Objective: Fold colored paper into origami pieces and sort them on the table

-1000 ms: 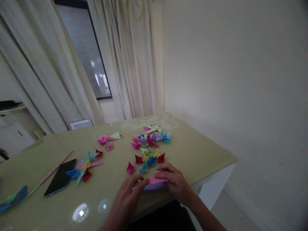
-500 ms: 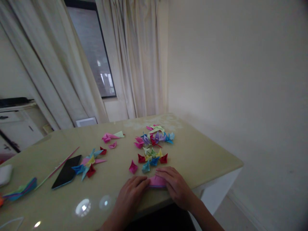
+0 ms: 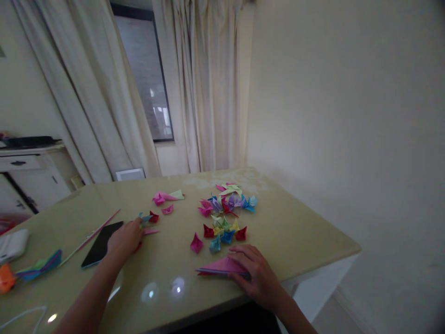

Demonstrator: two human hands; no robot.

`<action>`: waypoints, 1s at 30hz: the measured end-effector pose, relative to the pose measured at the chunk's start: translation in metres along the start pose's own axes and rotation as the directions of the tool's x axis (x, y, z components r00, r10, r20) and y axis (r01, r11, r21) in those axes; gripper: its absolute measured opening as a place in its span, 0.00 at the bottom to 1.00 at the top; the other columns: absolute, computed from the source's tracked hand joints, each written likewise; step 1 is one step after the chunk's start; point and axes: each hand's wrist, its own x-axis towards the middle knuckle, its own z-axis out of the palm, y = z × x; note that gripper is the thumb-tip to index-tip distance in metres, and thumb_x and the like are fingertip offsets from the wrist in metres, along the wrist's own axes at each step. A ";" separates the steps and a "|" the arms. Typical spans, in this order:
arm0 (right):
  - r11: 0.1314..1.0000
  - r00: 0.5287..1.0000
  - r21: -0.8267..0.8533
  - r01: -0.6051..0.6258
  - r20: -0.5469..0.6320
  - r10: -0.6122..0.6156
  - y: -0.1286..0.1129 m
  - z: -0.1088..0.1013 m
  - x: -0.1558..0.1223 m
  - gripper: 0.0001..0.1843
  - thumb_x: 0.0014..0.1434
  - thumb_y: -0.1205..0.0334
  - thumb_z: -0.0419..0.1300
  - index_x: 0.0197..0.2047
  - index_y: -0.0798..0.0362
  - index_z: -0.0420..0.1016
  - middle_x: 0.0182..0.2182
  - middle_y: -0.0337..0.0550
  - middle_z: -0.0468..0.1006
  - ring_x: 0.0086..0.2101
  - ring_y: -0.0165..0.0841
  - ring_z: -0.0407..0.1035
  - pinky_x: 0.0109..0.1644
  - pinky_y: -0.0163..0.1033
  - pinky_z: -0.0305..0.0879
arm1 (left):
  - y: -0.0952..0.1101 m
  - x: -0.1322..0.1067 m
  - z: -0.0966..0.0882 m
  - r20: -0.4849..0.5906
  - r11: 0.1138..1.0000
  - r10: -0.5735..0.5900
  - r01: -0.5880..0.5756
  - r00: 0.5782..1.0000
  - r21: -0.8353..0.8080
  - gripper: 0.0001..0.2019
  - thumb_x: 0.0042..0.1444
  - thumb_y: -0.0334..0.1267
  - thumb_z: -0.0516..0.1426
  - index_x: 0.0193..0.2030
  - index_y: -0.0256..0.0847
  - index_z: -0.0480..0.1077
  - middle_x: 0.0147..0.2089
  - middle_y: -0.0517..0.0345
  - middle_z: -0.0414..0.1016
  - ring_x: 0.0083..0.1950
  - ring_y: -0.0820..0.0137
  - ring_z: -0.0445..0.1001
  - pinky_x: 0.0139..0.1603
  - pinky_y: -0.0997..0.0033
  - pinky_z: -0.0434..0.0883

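My right hand (image 3: 255,273) is closed on a thin stack of folded paper (image 3: 222,266), pink on top with purple and red edges below, its point toward the left. My left hand (image 3: 127,237) reaches over a small pile of folded paper pieces; its fingertips are at a light blue piece (image 3: 145,220) and hide much of the pile. Beside them lie a dark red piece (image 3: 153,216) and a pink pointed strip (image 3: 150,231). Ahead of my right hand, several small origami pieces (image 3: 220,227) in red, yellow, green and blue sit together, with a magenta one (image 3: 196,243) apart on their left.
A black phone (image 3: 100,243) lies left of my left hand, by a long thin pink-and-green stick (image 3: 91,236). Farther left are a blue-green paper piece (image 3: 43,266), an orange item (image 3: 6,278) and a white device (image 3: 14,245). More origami (image 3: 227,203) lies toward the table's back.
My left hand has let go of the folded paper stack and moved left to the pile near the phone. My right hand keeps the stack, now turned slightly. The view has shifted a little.
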 end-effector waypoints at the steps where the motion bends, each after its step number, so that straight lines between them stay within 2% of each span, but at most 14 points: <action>1: 1.000 1.000 -0.001 0.001 -0.004 -0.001 0.000 0.000 0.000 0.19 0.67 0.55 0.67 0.60 0.47 0.79 0.60 0.50 0.78 0.59 0.46 0.70 0.66 0.53 0.65 | -0.003 0.002 0.004 -0.004 0.999 -0.003 0.003 1.000 -0.034 0.18 0.67 0.37 0.48 0.56 0.35 0.74 0.54 0.37 0.82 0.53 0.51 0.82 0.49 0.57 0.75; 5: 1.000 0.999 0.008 0.012 -0.043 -0.012 0.002 0.000 -0.001 0.18 0.67 0.59 0.65 0.59 0.47 0.79 0.59 0.50 0.78 0.59 0.44 0.70 0.66 0.52 0.66 | -0.005 0.002 0.020 -0.129 0.993 -0.010 -0.006 0.992 -0.122 0.20 0.68 0.38 0.46 0.58 0.37 0.72 0.55 0.38 0.82 0.52 0.50 0.82 0.50 0.55 0.75; 7: 0.999 0.996 0.021 0.029 -0.086 -0.027 0.005 0.001 -0.001 0.17 0.67 0.60 0.65 0.59 0.47 0.79 0.59 0.49 0.78 0.59 0.44 0.71 0.65 0.51 0.67 | -0.001 0.003 0.024 -0.213 0.980 0.045 -0.084 0.976 -0.181 0.19 0.66 0.40 0.48 0.55 0.38 0.73 0.56 0.38 0.82 0.53 0.51 0.82 0.53 0.54 0.75; 9: 0.998 0.987 0.035 0.059 -0.153 -0.053 0.006 0.002 0.000 0.16 0.67 0.60 0.65 0.58 0.46 0.79 0.57 0.49 0.79 0.57 0.44 0.72 0.64 0.50 0.69 | 0.010 0.003 0.024 -0.325 0.938 0.115 -0.210 0.939 -0.274 0.17 0.65 0.41 0.49 0.52 0.39 0.74 0.54 0.41 0.82 0.53 0.53 0.81 0.56 0.55 0.75; 12: 0.991 0.962 0.056 0.121 -0.253 -0.103 0.000 0.002 0.011 0.15 0.68 0.61 0.64 0.58 0.46 0.79 0.54 0.48 0.80 0.55 0.42 0.73 0.62 0.49 0.70 | 0.041 -0.006 0.016 -0.491 0.807 0.206 -0.431 0.846 -0.404 0.14 0.63 0.43 0.52 0.50 0.41 0.74 0.52 0.46 0.82 0.52 0.57 0.81 0.55 0.57 0.77; 15: 0.982 0.954 0.109 0.151 -0.278 -0.116 -0.013 0.000 0.032 0.15 0.69 0.61 0.63 0.58 0.45 0.78 0.54 0.48 0.80 0.56 0.41 0.73 0.62 0.47 0.70 | 0.083 -0.026 0.006 -0.608 0.648 0.311 -0.631 0.730 -0.427 0.12 0.66 0.41 0.54 0.52 0.43 0.72 0.53 0.49 0.81 0.51 0.61 0.81 0.54 0.60 0.78; 19: 0.956 0.965 0.276 0.099 -0.261 -0.024 -0.027 -0.001 0.067 0.18 0.73 0.57 0.60 0.64 0.45 0.74 0.57 0.48 0.79 0.57 0.40 0.73 0.63 0.46 0.68 | 0.129 -0.055 -0.002 -0.658 0.472 0.478 -0.802 0.582 -0.366 0.14 0.68 0.34 0.55 0.60 0.44 0.66 0.49 0.52 0.80 0.46 0.67 0.82 0.50 0.67 0.79; 21: 0.926 0.971 0.369 0.079 -0.240 0.013 -0.028 -0.001 0.082 0.20 0.74 0.55 0.59 0.66 0.45 0.72 0.58 0.47 0.78 0.55 0.39 0.74 0.62 0.45 0.69 | 0.142 -0.063 -0.006 -0.681 0.404 0.538 -0.861 0.497 -0.309 0.16 0.69 0.32 0.55 0.61 0.44 0.64 0.49 0.52 0.79 0.47 0.67 0.82 0.49 0.68 0.79; 23: 0.893 0.982 0.445 0.068 -0.188 0.018 -0.027 0.000 0.092 0.18 0.73 0.54 0.60 0.63 0.46 0.75 0.55 0.46 0.80 0.50 0.38 0.76 0.57 0.43 0.72 | 0.149 -0.068 -0.010 -0.700 0.355 0.567 -0.896 0.435 -0.269 0.16 0.69 0.30 0.54 0.61 0.43 0.64 0.50 0.50 0.79 0.47 0.67 0.82 0.49 0.69 0.79; 26: 0.869 0.993 0.492 0.058 -0.118 0.001 -0.027 0.002 0.099 0.12 0.71 0.54 0.62 0.53 0.48 0.81 0.42 0.42 0.84 0.41 0.36 0.77 0.48 0.39 0.72 | 0.152 -0.073 -0.015 -0.715 0.318 0.573 -0.912 0.402 -0.258 0.15 0.70 0.31 0.55 0.61 0.44 0.65 0.48 0.51 0.80 0.47 0.67 0.82 0.48 0.70 0.80; 28: 0.880 0.992 0.472 0.053 -0.129 0.009 -0.026 0.002 0.098 0.10 0.70 0.55 0.62 0.47 0.50 0.82 0.37 0.40 0.83 0.38 0.35 0.77 0.45 0.38 0.71 | 0.151 -0.073 -0.013 -0.713 0.315 0.572 -0.911 0.406 -0.267 0.14 0.70 0.33 0.55 0.61 0.44 0.65 0.48 0.51 0.80 0.48 0.67 0.82 0.49 0.70 0.80; 30: 0.898 0.983 0.437 0.039 -0.179 0.044 -0.023 0.001 0.095 0.10 0.70 0.55 0.62 0.44 0.50 0.82 0.36 0.40 0.83 0.37 0.35 0.77 0.44 0.37 0.70 | 0.143 -0.066 -0.008 -0.701 0.352 0.562 -0.894 0.439 -0.278 0.15 0.70 0.36 0.56 0.62 0.45 0.65 0.50 0.51 0.80 0.49 0.67 0.82 0.50 0.69 0.79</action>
